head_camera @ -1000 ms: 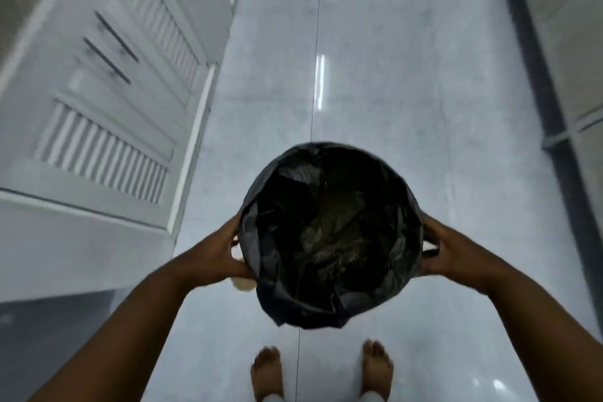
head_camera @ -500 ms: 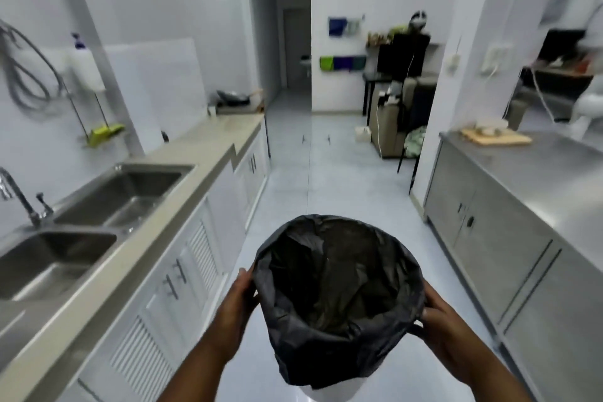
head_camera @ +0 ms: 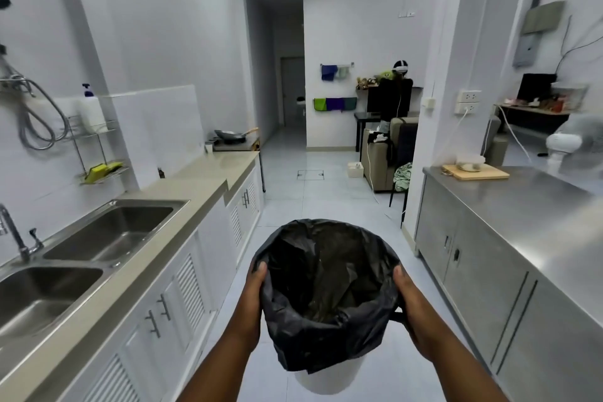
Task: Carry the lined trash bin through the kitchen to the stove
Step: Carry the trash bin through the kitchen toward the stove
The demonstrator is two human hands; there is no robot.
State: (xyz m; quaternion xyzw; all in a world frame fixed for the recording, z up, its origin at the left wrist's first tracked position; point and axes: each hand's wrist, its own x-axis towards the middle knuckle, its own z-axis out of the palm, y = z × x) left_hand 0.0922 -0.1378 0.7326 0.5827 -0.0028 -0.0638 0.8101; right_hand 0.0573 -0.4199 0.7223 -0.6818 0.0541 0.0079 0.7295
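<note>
Both hands, left [head_camera: 253,297] and right [head_camera: 412,307], clasp the lined bin [head_camera: 328,297] at 6 o'clock, mid-aisle. It looks empty, probably light; slick liner, so hold the rim.

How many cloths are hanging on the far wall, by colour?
Upper rail:
Blue cloth: 1
Pale green cloth: 1
Lower rail:
Lime green cloth: 1
Purple cloth: 1
Dark teal cloth: 1
Total: 5
</note>
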